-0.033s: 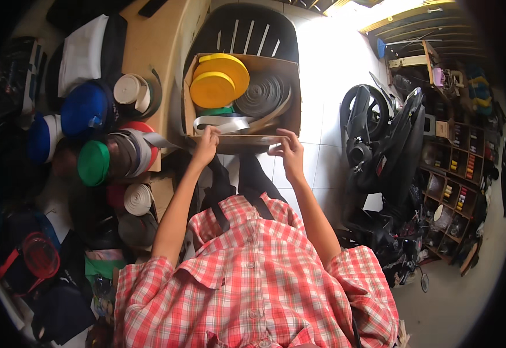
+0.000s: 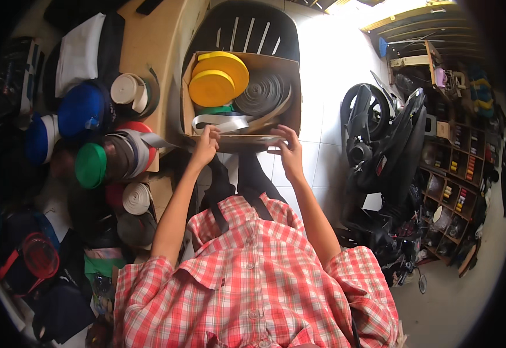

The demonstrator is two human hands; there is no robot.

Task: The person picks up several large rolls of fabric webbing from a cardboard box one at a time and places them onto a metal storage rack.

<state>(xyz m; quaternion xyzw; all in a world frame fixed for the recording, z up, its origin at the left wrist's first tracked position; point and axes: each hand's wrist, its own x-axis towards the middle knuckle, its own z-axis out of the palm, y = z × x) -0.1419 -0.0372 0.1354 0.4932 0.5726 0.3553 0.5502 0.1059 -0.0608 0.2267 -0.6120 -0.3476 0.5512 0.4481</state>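
A cardboard box [image 2: 297, 95] filled with webbing rolls stands on a black plastic chair [image 2: 238, 14] in front of me. My left hand [image 2: 205, 146] is closed at the left part of its near edge, fingertips beside a loop of pale grey strap [image 2: 233, 124]. My right hand [image 2: 290, 153] curls round the right part of the same edge, thumb below and fingers above. Inside lie two yellow rolls [image 2: 212, 88], a dark grey coiled roll [image 2: 259, 93], a partly covered green roll [image 2: 215, 109] and a brownish strap [image 2: 273, 119].
To the left, a wooden table [image 2: 143, 35] stands beside stacked rolls, among them a blue roll [image 2: 82, 110], a green roll [image 2: 90, 166] and a white roll [image 2: 137, 198]. A black motorbike [image 2: 380, 145] stands at right, before a shelf with thread spools [image 2: 460, 198].
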